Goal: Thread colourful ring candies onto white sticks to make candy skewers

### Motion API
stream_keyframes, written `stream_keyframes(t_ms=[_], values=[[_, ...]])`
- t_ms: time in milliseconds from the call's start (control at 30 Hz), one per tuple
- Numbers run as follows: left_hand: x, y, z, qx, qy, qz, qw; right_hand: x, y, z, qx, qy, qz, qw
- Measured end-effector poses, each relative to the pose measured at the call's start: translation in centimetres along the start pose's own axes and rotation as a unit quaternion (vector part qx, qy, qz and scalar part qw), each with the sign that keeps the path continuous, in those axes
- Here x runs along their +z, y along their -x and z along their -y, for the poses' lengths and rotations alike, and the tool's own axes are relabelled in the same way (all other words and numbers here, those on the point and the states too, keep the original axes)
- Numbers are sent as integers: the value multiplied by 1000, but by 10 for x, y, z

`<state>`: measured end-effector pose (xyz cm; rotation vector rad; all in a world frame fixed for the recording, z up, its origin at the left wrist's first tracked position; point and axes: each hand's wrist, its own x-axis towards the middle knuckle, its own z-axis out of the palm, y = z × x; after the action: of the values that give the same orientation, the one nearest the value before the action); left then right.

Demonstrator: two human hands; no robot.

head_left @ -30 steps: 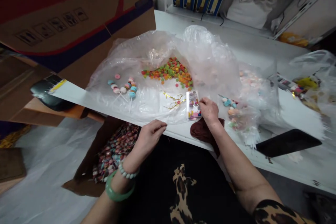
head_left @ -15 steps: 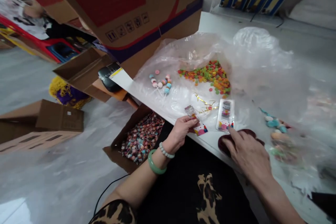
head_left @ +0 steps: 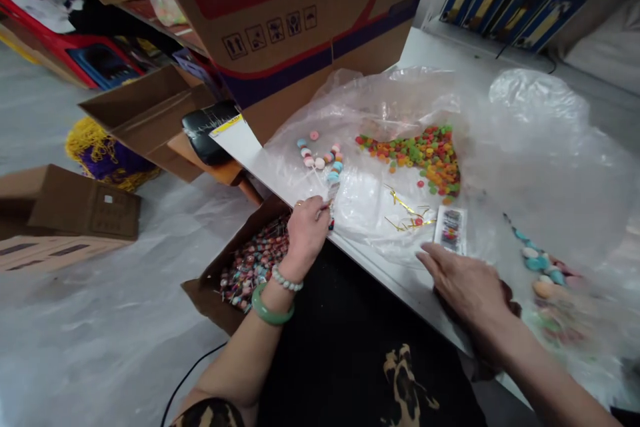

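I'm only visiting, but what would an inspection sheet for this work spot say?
Surface: white table, partly covered by clear plastic
Job's things: small packet at the table edge; card packet lying farther right
Clutter: gold strips, piled coloured pieces, pastel discs
Hands: left hand pinches the small packet; right hand near the card packet, grip unclear
Cables: black cable on the floor
Surroundings: printed carton, blue binders, filled open box below the table edge
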<state>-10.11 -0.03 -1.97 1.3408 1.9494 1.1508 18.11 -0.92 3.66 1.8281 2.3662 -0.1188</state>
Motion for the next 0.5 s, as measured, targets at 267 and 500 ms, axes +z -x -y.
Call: stream_keyframes(t_ms=[267, 500], values=[[16, -6, 16, 38, 52, 104, 993, 4, -173, 146, 3, -194, 82, 978], [-6, -10, 15, -142, 389, 98, 905, 14, -168, 133, 65, -274, 12, 960]])
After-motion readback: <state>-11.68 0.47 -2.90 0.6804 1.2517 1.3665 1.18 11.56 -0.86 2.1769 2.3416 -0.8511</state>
